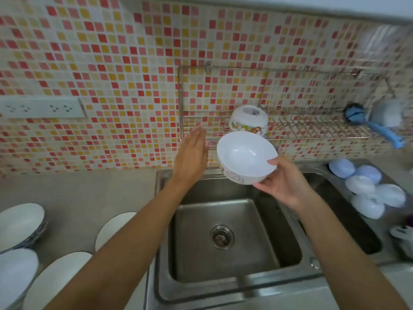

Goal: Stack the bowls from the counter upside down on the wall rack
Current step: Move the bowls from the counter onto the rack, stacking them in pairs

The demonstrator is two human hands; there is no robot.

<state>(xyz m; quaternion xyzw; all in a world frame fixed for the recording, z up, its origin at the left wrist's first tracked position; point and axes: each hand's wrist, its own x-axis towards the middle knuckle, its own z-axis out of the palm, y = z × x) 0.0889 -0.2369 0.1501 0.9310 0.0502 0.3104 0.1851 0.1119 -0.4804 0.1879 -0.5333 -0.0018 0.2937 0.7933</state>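
While plates (57,280) and shallow dishes (21,224) are being left at the near left of the grey table (89,198), a steel sink (225,240) is being spanned by both forearms. A white bowl (244,158) with a printed band is being held above the sink by the right hand (285,184) — thumb hooked over the rim, fingers cupped beneath — with its mouth tilted toward the camera, so a turn-over is judged to be needed before it can be nested. Nothing is being gripped by the left hand (192,157); it is being held flat, fingers straight and pressed together, just beside the bowl, probably to steady the flip. Beyond them, one matching bowl (248,120) is already being kept upside down on the wire wall rack (312,128) — the likely base of the stack. Inverted pale bowls (366,189) are being kept right of the sink. A blue brush (375,126) is hung from the rack against red-and-yellow mosaic tiles (111,63), with a socket strip (42,107) at far left.
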